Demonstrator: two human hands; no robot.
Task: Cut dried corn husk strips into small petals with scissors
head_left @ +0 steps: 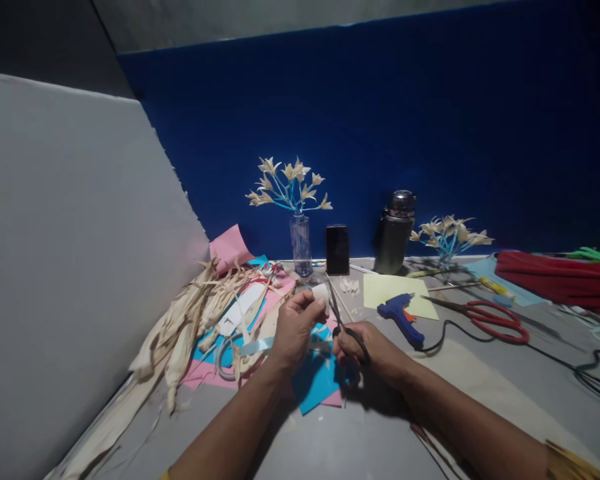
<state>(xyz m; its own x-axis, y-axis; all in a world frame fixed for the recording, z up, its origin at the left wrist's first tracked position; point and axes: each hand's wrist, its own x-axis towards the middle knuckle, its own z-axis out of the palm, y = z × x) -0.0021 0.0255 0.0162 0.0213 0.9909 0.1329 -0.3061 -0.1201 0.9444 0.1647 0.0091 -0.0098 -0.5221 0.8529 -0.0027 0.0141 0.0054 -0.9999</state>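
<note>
My left hand (295, 327) pinches a small pale piece of corn husk (321, 293) above the table. My right hand (365, 347) grips black-handled scissors (341, 319), whose blades point up and touch the husk piece. Both hands hover over blue paper (315, 380) and pink paper (230, 248) lying on the grey table (370, 433). A heap of dried corn husks (190, 327) lies just left of my left hand.
A slim vase of husk flowers (300, 247), a dark phone (337, 249) and a metal bottle (395, 233) stand at the back. A blue glue gun (400, 317) on yellow paper, red scissors (490, 317), red cloth (555, 277) and a black cable lie on the right. A white board (70, 267) walls the left.
</note>
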